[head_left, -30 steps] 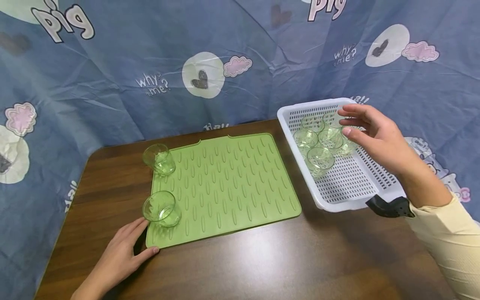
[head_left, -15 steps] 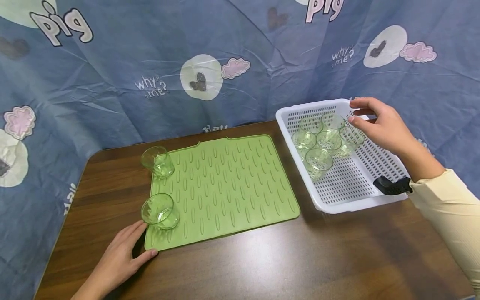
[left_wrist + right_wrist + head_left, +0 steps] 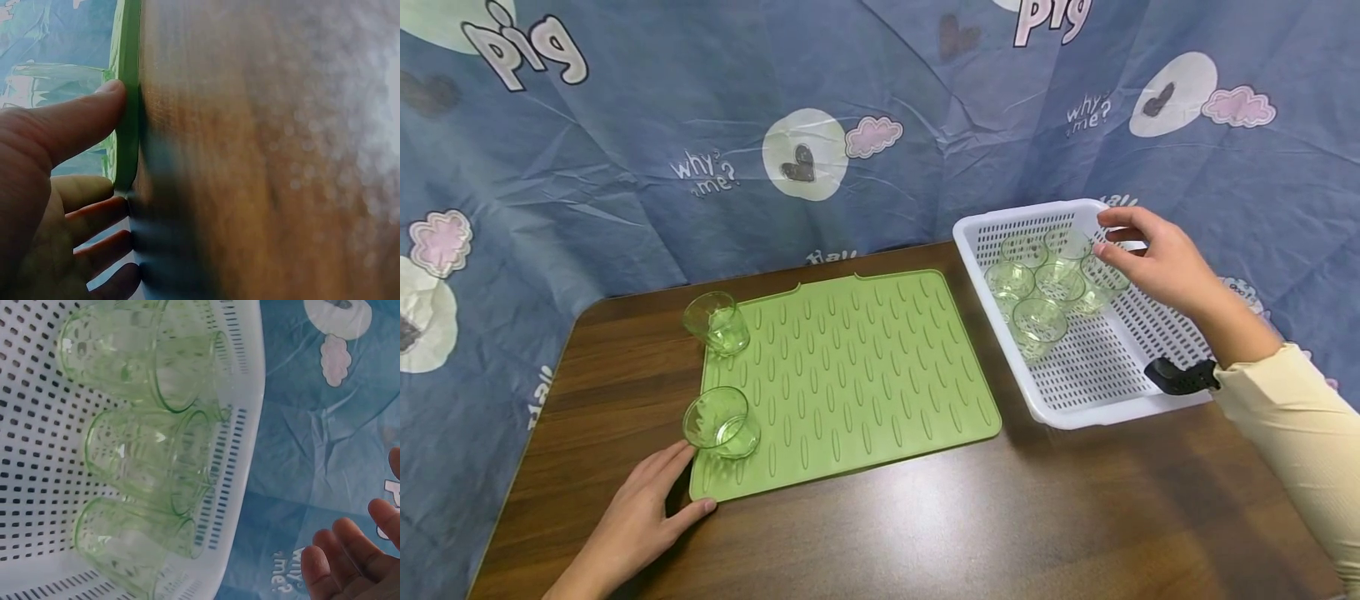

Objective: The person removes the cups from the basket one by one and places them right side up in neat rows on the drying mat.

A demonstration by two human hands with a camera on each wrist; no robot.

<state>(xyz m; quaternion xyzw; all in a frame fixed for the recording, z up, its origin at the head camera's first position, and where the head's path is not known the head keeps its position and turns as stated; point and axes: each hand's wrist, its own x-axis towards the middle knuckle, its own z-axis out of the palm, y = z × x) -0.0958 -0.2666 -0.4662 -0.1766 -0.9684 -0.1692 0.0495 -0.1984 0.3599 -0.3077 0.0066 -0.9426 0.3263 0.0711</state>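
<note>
My left hand (image 3: 638,518) rests at the front left corner of a green ribbed drying mat (image 3: 850,375), fingers extended. In the left wrist view its thumb (image 3: 87,122) touches the mat's edge. Just beyond those fingertips a clear green-tinted glass (image 3: 722,427) stands upright on the mat. A second glass (image 3: 718,325) stands behind it at the back left corner. My right hand (image 3: 1165,260) hovers over the right side of a white perforated basket (image 3: 1013,367), fingers loosely bent and holding nothing. Several similar glasses (image 3: 134,453) stand grouped in the basket, near its back left.
The brown wooden table (image 3: 925,533) carries the mat on the left and the basket on the right. A blue printed cloth (image 3: 880,133) hangs behind the table. A black strap (image 3: 1182,377) sits at my right wrist, over the basket's front rim.
Over the last second my right hand has shifted slightly right, uncovering more of the basket's glasses. In the last half second it barely moves. My left hand and the glasses stay put.
</note>
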